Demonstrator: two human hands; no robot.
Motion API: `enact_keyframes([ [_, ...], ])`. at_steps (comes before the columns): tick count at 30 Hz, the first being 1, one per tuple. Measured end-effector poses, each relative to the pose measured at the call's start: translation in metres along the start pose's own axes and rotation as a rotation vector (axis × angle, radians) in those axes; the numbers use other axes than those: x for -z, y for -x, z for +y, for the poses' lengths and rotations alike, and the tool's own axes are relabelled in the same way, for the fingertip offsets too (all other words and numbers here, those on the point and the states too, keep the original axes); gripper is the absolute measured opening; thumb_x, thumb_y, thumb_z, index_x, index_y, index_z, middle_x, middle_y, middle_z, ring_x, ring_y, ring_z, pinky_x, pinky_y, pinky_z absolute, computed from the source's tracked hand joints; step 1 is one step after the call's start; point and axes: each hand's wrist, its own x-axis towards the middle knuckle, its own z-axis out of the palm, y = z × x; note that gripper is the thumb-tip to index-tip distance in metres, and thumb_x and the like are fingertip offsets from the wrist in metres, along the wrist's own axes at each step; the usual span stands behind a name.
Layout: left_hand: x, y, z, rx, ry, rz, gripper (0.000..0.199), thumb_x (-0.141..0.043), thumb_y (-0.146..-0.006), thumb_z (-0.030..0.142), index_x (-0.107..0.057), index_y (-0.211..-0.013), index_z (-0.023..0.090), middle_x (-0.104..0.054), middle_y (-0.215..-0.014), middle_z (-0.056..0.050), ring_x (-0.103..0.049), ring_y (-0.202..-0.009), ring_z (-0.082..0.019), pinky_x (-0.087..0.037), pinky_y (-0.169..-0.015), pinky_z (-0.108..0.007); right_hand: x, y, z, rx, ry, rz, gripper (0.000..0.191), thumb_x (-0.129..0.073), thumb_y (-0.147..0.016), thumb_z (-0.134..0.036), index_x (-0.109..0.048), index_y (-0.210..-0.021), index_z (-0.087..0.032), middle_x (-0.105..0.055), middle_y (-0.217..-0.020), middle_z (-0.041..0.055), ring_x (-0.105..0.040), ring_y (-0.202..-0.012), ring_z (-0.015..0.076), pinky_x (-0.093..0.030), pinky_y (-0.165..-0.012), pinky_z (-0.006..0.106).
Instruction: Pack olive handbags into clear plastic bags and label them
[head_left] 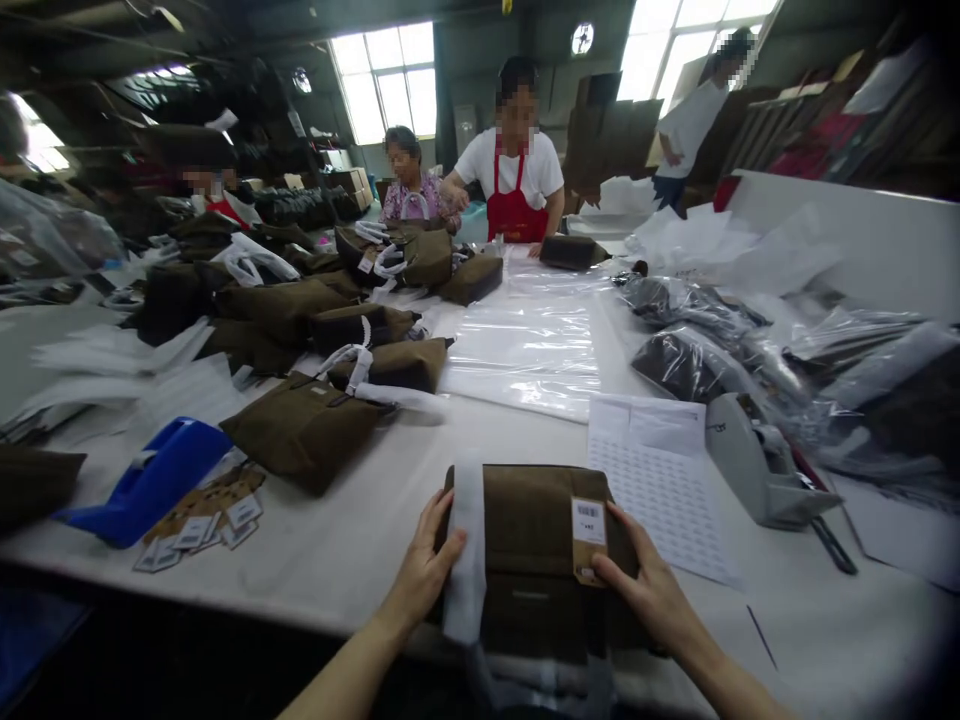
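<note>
An olive-brown handbag (525,530) lies at the table's front edge, held between my two hands. My left hand (431,555) grips its left side, the thumb over a white wrapped strap (466,540) that runs down the bag. On the right side my right hand (641,570) holds the bag, its thumb near the lower end of a brown hang tag (589,540) with a white barcode label. The bag's lower part hangs toward me, with pale wrapping around what look like handles.
More olive bags (307,425) pile up at left, near a blue tape dispenser (154,475) and loose tags (199,530). Clear plastic sleeves (525,350) lie ahead. At right are a printed label sheet (652,480), a grey tape dispenser (761,465) and plastic-wrapped bags (697,360). Co-workers stand across the table.
</note>
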Motion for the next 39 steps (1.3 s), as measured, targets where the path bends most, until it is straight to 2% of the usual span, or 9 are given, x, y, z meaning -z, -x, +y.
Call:
enact_keyframes([
  [5, -0.001, -0.025, 0.035, -0.322, -0.5, 0.18, 0.058, -0.046, -0.089, 0.027, -0.02, -0.142, 0.028, -0.018, -0.151, -0.008, -0.018, -0.138, -0.027, -0.025, -0.11, -0.052, -0.005, -0.036, -0.028, 0.3, 0.408, 0.095, 0.058, -0.045, -0.088, -0.031, -0.023, -0.141, -0.022, -0.021, -0.149, 0.0107, -0.02, -0.136, 0.0301, -0.027, -0.108, 0.052],
  [9, -0.018, -0.037, 0.051, -0.562, -0.859, 0.031, 0.052, -0.04, -0.092, 0.029, -0.026, -0.141, 0.019, -0.027, -0.148, -0.009, -0.021, -0.137, -0.027, -0.03, -0.108, -0.049, -0.021, -0.058, -0.049, 0.643, 0.709, -0.057, 0.059, -0.043, -0.088, -0.024, -0.022, -0.143, -0.022, -0.023, -0.15, 0.0082, -0.019, -0.137, 0.0273, -0.024, -0.109, 0.049],
  [13, -0.037, -0.059, 0.034, -0.485, -0.931, -0.044, 0.069, -0.038, -0.088, 0.054, -0.023, -0.142, 0.013, -0.023, -0.149, -0.01, -0.018, -0.138, -0.03, -0.028, -0.108, -0.053, -0.041, -0.073, -0.042, 0.626, 0.819, -0.098, 0.067, -0.05, -0.083, -0.034, -0.025, -0.142, -0.015, -0.026, -0.147, 0.0145, -0.02, -0.136, 0.0316, -0.022, -0.107, 0.054],
  [18, -0.044, -0.066, 0.022, -0.468, -0.941, -0.087, 0.068, -0.039, -0.088, 0.052, -0.02, -0.143, 0.016, -0.02, -0.15, -0.007, -0.016, -0.138, -0.029, -0.024, -0.109, -0.052, -0.057, -0.078, -0.027, 0.638, 0.806, -0.037, 0.071, -0.052, -0.079, -0.033, -0.025, -0.142, -0.015, -0.026, -0.147, 0.0153, -0.023, -0.135, 0.0306, -0.017, -0.108, 0.052],
  [24, -0.004, -0.07, 0.051, -0.616, -0.751, -0.021, 0.051, -0.049, -0.088, 0.04, -0.039, -0.135, 0.022, -0.033, -0.146, -0.006, -0.023, -0.136, -0.028, -0.032, -0.107, -0.048, -0.024, -0.084, -0.036, 0.694, 0.686, 0.01, 0.07, -0.041, -0.085, -0.053, -0.024, -0.143, -0.017, -0.021, -0.149, 0.0146, -0.018, -0.136, 0.0355, -0.02, -0.106, 0.056],
  [27, 0.023, -0.123, 0.064, -0.539, -0.528, 0.142, 0.029, -0.043, -0.091, 0.028, -0.056, -0.117, 0.025, -0.05, -0.133, -0.005, -0.037, -0.13, -0.022, -0.034, -0.107, -0.042, 0.006, -0.115, -0.041, 0.497, 0.453, 0.143, 0.062, -0.035, -0.089, -0.048, -0.023, -0.142, -0.019, -0.02, -0.149, 0.0131, -0.018, -0.136, 0.0352, -0.025, -0.105, 0.057],
  [30, 0.026, -0.215, 0.063, -0.316, -0.484, 0.071, 0.033, -0.033, -0.094, 0.025, -0.054, -0.119, 0.021, -0.058, -0.123, -0.005, -0.05, -0.118, -0.016, -0.04, -0.102, -0.031, 0.013, -0.175, -0.037, 0.356, 0.288, 0.189, 0.05, -0.039, -0.09, -0.033, -0.029, -0.138, -0.026, -0.029, -0.146, 0.0076, -0.03, -0.133, 0.0278, -0.034, -0.105, 0.049],
  [35, -0.006, -0.349, 0.043, -0.141, -0.677, -0.046, 0.045, -0.059, -0.075, 0.018, -0.053, -0.118, 0.009, -0.06, -0.115, -0.018, -0.054, -0.112, -0.029, -0.044, -0.093, -0.043, -0.027, -0.291, -0.024, 0.475, 0.314, 0.007, 0.057, -0.037, -0.083, -0.016, -0.028, -0.139, -0.025, -0.033, -0.144, 0.007, -0.032, -0.132, 0.0214, -0.036, -0.106, 0.043],
  [39, -0.028, -0.373, 0.033, -0.215, -0.726, -0.228, 0.013, -0.063, -0.068, 0.014, -0.065, -0.081, 0.017, -0.067, -0.081, -0.006, -0.062, -0.086, -0.023, -0.048, -0.079, -0.033, -0.06, -0.358, -0.032, 0.551, 0.556, -0.169, 0.081, -0.044, -0.065, -0.003, -0.024, -0.142, -0.017, -0.028, -0.147, 0.0097, -0.019, -0.137, 0.0244, -0.025, -0.11, 0.045],
])
